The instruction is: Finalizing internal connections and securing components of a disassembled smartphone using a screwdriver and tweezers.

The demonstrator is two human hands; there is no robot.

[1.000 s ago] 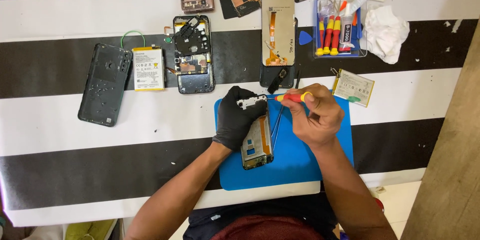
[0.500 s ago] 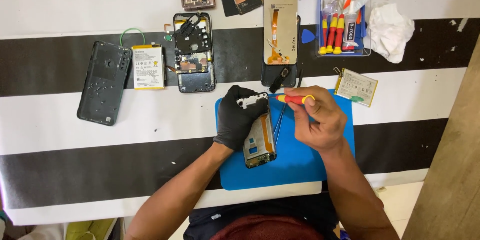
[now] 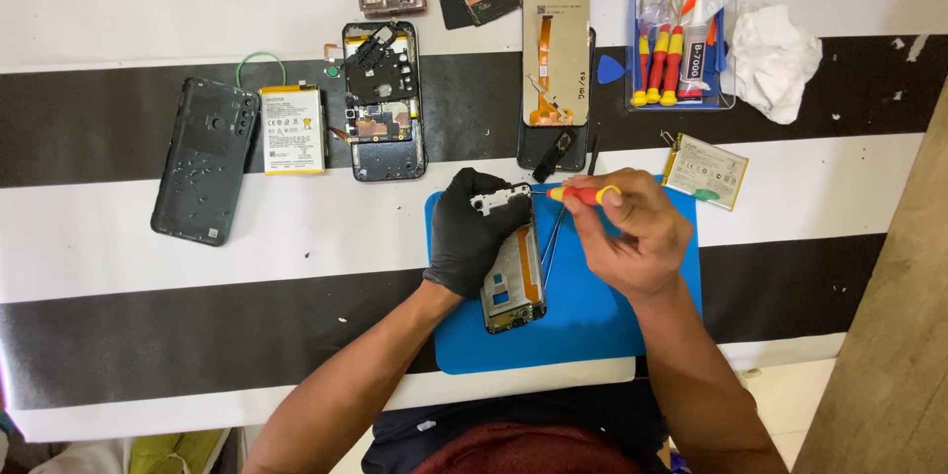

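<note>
My left hand (image 3: 476, 230), in a black glove, grips the top of an opened phone (image 3: 513, 281) lying on a blue mat (image 3: 592, 316). A small grey cover piece (image 3: 499, 199) sits at the phone's top under the gloved fingers. My bare right hand (image 3: 627, 232) holds a red and yellow screwdriver (image 3: 583, 195) with its tip pointing left at that cover piece. Thin tweezers (image 3: 553, 237) lie on the mat between the two hands.
On the black and white striped table lie a dark back cover (image 3: 205, 160), a battery (image 3: 293, 129), another opened phone (image 3: 383, 102), a screen panel (image 3: 555, 51), a clear box of screwdrivers (image 3: 681, 44), a crumpled white cloth (image 3: 775, 59) and a second battery (image 3: 704, 170).
Both hands stay on the phone. The right hand with the screwdriver has shifted slightly; the tip remains at the phone's top.
</note>
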